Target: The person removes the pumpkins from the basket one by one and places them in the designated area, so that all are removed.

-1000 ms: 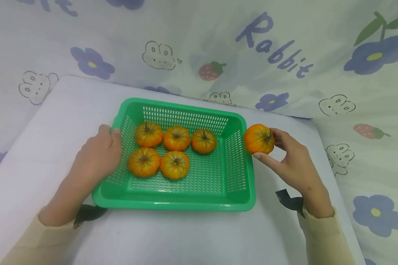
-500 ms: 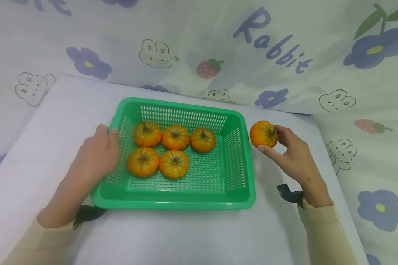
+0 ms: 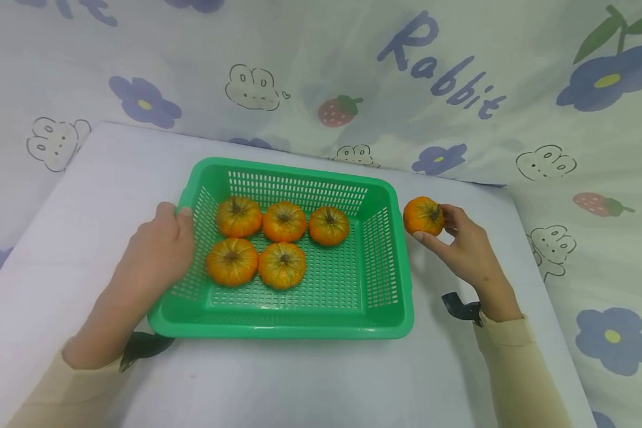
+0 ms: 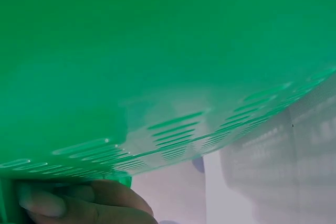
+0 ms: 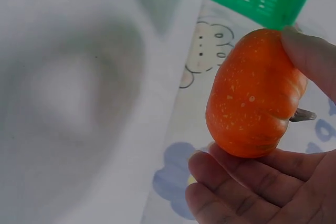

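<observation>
A green plastic basket [image 3: 278, 331] with slotted walls holds several small orange pumpkins [image 3: 282, 265], grouped toward its left and back. My left hand [image 3: 160, 246] grips the basket's left rim, and in the left wrist view its fingers [image 4: 79, 203] curl under the green edge. Just outside the right rim, my right hand [image 3: 468, 249] holds one more small pumpkin [image 3: 422, 216] between thumb and fingers. Seen from the right wrist, that pumpkin [image 5: 254, 95] is orange with pale specks and a short brown stem, pinched by the thumb from above and supported by fingers below.
A white-covered table [image 3: 278, 380] lies under the basket. Behind it hangs a printed curtain [image 3: 299, 71] with rabbits, flowers and strawberries. Black straps [image 3: 462, 308] sit at both wrists. The right part of the basket floor [image 3: 334, 279] shows bare.
My right hand has shifted slightly away from the basket's right rim with the pumpkin, then a little lower and nearer the body. The left hand and basket stay nearly still.
</observation>
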Tool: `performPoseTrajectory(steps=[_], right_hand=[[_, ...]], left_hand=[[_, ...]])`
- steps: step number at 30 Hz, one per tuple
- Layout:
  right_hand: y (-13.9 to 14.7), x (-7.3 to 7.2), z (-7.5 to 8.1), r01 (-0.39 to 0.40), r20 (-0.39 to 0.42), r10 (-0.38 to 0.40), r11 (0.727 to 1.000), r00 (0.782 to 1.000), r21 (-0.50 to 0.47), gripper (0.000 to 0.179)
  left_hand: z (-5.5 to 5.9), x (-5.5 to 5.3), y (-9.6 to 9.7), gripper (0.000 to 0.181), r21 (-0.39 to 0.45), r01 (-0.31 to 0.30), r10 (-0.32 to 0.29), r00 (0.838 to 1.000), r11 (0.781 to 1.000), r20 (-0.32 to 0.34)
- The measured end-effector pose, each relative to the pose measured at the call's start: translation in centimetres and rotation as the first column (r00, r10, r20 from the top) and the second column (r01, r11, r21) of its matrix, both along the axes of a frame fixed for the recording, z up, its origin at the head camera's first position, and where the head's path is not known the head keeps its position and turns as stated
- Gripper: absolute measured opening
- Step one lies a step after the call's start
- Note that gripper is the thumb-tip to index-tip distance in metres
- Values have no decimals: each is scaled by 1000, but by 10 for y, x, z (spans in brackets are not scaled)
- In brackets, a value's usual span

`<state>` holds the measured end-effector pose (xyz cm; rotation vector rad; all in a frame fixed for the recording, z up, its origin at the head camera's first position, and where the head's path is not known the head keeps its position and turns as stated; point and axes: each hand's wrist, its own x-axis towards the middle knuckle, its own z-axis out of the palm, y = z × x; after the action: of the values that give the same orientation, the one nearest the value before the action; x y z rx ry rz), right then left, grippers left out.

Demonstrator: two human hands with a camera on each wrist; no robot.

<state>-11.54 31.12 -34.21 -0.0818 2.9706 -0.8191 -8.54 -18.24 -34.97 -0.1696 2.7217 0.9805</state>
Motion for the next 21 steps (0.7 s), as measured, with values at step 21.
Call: performPoseTrajectory(steps=[21], right_hand=[[4,-17,-33,-8,115,4,999,993,32,86]], left_hand=[[1,0,1,66,-23,-5,5,1000,1000,7]])
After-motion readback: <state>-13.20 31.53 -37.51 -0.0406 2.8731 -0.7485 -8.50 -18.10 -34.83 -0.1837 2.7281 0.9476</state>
